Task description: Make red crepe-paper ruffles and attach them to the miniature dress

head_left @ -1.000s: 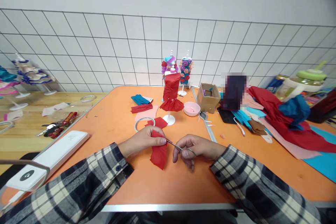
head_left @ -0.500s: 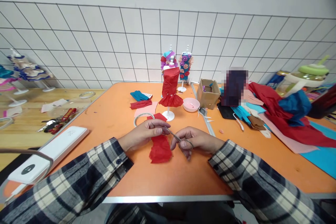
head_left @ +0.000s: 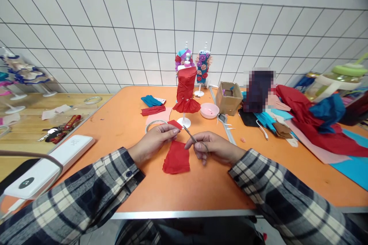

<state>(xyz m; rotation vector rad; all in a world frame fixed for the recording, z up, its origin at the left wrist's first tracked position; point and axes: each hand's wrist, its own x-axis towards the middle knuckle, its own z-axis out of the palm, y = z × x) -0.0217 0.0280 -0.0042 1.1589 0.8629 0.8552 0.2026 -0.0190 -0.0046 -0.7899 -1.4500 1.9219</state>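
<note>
"head view — see the right hand (head_left: 209,147) first. gripping what?"

"gripping scissors (head_left: 194,139), thumb and fingers at the handles. pointing away and toward the left hand (head_left: 153,141), with tips near its fingertips."

"and the left hand? open or closed?"

"partly curled, with thumb close to forefinger. cannot tell if pinching anything."

"where to look for the red sheet (head_left: 176,159)?"

"on the orange tabletop (head_left: 143,197), on the near side of the hands, roughly between them. looks creased, with an uneven near edge. cannot tell if touching the left hand."

"any more red?"

"yes, a smaller red piece (head_left: 174,124) just beyond the left fingers, beside the white base of the dress form (head_left: 186,84). standing upright, wrapped in red with a flared, gathered hem. behind it, two more decorated forms (head_left: 203,68)."

"and to the left of that?"

"a tape ring (head_left: 156,122), partly behind the left hand, then a pink sheet (head_left: 164,117), a folded red strip (head_left: 153,110) and a blue bundle (head_left: 150,101)."

"to the right?"

"a pink bowl (head_left: 209,112), next to an open cardboard box (head_left: 228,102). farther right, a heap of red material (head_left: 301,113) over pink and blue sheets."

"at the far left — a white power bank (head_left: 51,166), with keys (head_left: 51,134) beyond it."
</note>
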